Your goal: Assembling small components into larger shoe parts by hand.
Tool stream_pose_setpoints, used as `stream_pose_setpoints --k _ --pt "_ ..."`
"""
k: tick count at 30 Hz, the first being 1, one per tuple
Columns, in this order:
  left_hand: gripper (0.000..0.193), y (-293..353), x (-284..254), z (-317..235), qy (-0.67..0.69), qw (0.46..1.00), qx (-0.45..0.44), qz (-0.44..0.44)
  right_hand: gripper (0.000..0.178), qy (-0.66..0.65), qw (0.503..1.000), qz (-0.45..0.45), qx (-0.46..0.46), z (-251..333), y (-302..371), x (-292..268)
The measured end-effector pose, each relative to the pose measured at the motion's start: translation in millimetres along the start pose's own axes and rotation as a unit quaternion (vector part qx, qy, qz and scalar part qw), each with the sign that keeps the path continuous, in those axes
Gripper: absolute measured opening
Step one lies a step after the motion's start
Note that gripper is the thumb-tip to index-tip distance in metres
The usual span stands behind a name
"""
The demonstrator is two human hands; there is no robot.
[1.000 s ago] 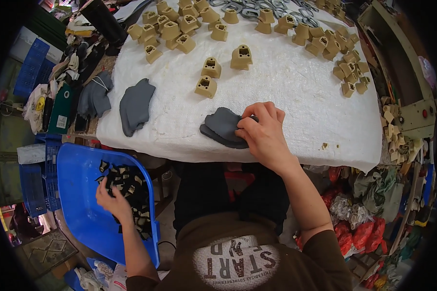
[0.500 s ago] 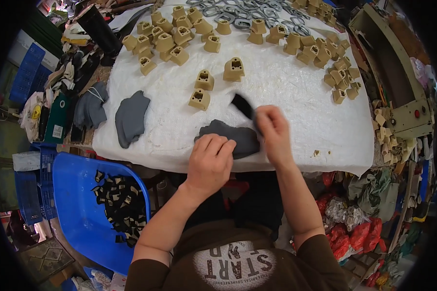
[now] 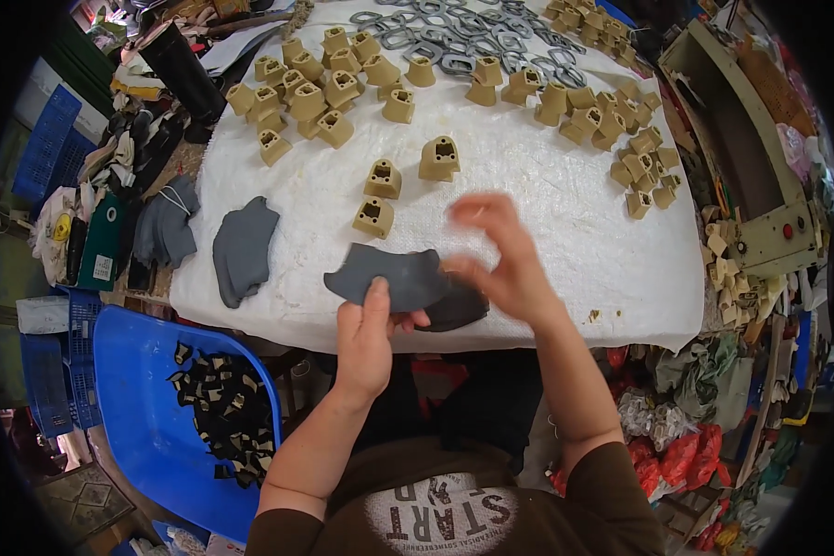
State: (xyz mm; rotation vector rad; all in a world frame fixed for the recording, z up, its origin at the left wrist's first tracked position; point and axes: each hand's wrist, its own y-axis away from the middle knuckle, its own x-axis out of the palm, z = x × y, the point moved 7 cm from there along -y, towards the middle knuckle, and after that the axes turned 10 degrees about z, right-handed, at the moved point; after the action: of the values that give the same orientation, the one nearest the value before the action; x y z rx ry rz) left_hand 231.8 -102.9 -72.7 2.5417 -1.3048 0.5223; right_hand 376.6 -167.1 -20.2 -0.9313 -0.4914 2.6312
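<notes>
My left hand (image 3: 365,345) holds a curved dark grey leather-like piece (image 3: 385,274) just above the front of the white-covered table, thumb on top and fingers beneath. My right hand (image 3: 508,264) is blurred by motion at the piece's right end, its fingers apart and nothing visible between them. Partly under the held piece, a darker, nearly black cut piece (image 3: 459,311) lies by the table edge. Beyond my hands stand several tan hollow blocks, the closest being a block (image 3: 373,219) with holes in its face. To the left lies another grey stack (image 3: 245,252).
A blue tub (image 3: 162,408) with several small black-and-tan parts stands below the table's left edge. More tan blocks (image 3: 306,88) and grey metal rings (image 3: 454,32) cover the far side. A beige machine frame (image 3: 760,222) stands at the right, above red plastic bags (image 3: 681,456).
My right hand's fingers have spread, and the black piece it held up is no longer in it. My left hand has gone from pressing on the grey pieces to gripping one, raised.
</notes>
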Motion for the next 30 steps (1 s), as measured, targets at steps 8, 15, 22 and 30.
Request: stream_pose_setpoints --k 8,15,22,30 --pt "0.039 14 -11 5 0.064 0.997 -0.027 -0.015 0.066 0.151 0.983 -0.043 0.089 -89 -52 15" --pt "0.037 24 -24 -2 0.079 0.996 -0.022 -0.048 0.060 -0.020 0.975 -0.179 0.130 -82 -25 -21" --pt "0.035 24 -16 6 0.087 0.995 -0.038 -0.032 0.070 0.383 0.922 -0.019 0.053 -21 1 -13" --pt "0.033 33 -6 6 0.100 0.994 -0.038 -0.017 0.048 0.003 0.960 -0.197 0.200 -74 26 -25"
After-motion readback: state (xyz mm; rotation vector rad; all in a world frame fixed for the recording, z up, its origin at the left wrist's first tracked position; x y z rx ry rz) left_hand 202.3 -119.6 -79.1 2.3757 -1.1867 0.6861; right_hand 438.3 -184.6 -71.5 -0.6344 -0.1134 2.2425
